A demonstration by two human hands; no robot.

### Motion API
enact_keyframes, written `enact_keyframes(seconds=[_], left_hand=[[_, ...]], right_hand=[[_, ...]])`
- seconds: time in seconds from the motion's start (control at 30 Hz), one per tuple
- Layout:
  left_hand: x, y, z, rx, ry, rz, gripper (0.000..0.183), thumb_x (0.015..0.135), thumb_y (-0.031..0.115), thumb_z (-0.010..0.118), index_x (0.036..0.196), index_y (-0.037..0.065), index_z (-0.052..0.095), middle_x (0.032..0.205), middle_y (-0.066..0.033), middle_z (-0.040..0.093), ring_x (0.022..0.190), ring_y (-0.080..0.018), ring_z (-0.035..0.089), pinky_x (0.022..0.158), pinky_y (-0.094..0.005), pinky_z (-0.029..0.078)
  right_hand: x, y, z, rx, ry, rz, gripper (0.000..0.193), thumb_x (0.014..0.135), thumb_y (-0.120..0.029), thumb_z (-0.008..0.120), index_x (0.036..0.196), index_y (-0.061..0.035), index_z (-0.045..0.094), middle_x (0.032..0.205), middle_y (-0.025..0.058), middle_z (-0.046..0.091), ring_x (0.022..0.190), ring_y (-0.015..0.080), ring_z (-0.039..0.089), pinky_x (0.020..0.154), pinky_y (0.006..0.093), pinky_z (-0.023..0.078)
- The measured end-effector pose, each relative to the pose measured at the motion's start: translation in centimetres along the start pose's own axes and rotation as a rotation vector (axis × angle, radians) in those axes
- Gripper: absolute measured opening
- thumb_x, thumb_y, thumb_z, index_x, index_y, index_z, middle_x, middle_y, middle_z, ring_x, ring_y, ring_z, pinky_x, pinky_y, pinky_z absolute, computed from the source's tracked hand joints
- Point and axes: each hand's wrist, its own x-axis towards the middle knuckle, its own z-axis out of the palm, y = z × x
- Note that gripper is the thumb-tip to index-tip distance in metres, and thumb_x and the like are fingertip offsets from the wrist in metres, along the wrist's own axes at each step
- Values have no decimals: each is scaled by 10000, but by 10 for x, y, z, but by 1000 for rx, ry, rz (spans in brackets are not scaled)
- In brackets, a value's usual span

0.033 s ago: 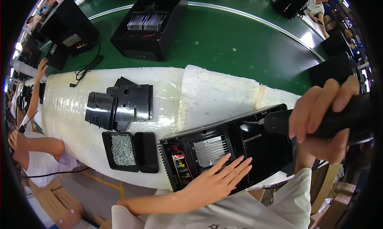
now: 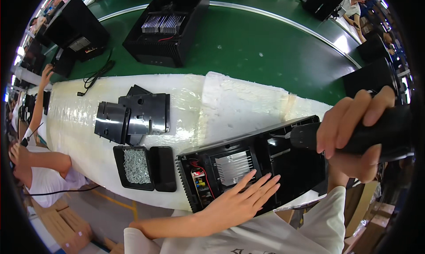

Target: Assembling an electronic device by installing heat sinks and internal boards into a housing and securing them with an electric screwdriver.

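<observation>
A black open housing [image 2: 301, 174] lies in front of me, with a finned silver heatsink [image 2: 233, 167] and a circuit board with red wires [image 2: 201, 185] inside. My left hand [image 2: 237, 205] rests on its near side, fingers stretched out and apart, with nothing held. In my right hand [image 2: 354, 130], fingers wrapped round it, is a black electric screwdriver [image 2: 305, 136]. Its thin bit points left over the housing's far inner wall; whether the tip touches a screw is too small to tell. Left of the housing, a black tray [image 2: 118, 170] holds many small silver screws [image 2: 137, 166].
Several flat black plates [image 2: 148, 114] lie stacked on the white padded work surface [image 2: 239, 99]. Beyond it, a green conveyor [image 2: 261, 46] carries another black housing [image 2: 155, 50]. A black cable [image 2: 99, 72] lies at the back left. A co-worker's arm [image 2: 40, 97] reaches in at left.
My right hand and the electric screwdriver have shifted very slightly to the left. My left hand and the housing stay where they were.
</observation>
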Motion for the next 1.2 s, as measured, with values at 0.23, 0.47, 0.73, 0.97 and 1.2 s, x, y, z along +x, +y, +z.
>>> enact_keyframes(seconds=[0.23,0.47,0.73,0.97,1.2], left_hand=[[2,0,2,-106,43,11,618,886,185,518,1460,-2,386,1539,-136,344,1393,-233,373,1156,-543,231],[3,0,-2,4,6,11,606,921,250,503,1470,26,378,1541,-103,345,1353,-195,414,1152,-528,241],[5,-1,4,-84,45,6,617,898,171,503,1473,-1,359,1541,-115,341,1322,-180,447,1156,-532,229],[9,-4,-4,109,-58,25,602,976,313,468,1496,42,329,1548,-64,337,1288,-143,455,1161,-520,229],[8,-1,-3,103,-40,7,610,977,347,470,1489,43,340,1536,-64,355,1279,-144,458,1164,-530,235]], right_hand=[[-17,3,6,-52,86,91,483,832,-326,746,974,-72,360,646,77,496,431,150,502,387,269,489],[-21,9,8,-96,82,119,494,833,-350,754,969,-77,365,651,74,499,429,153,497,398,268,487],[-24,15,4,-10,64,206,481,814,-366,772,934,-95,394,653,58,525,446,136,533,410,254,491],[-19,28,-7,162,-74,248,540,779,-362,816,958,-83,391,726,71,527,550,154,525,508,275,457],[-18,36,-4,114,30,253,523,779,-408,789,895,-88,391,632,60,519,430,144,515,393,253,489]])
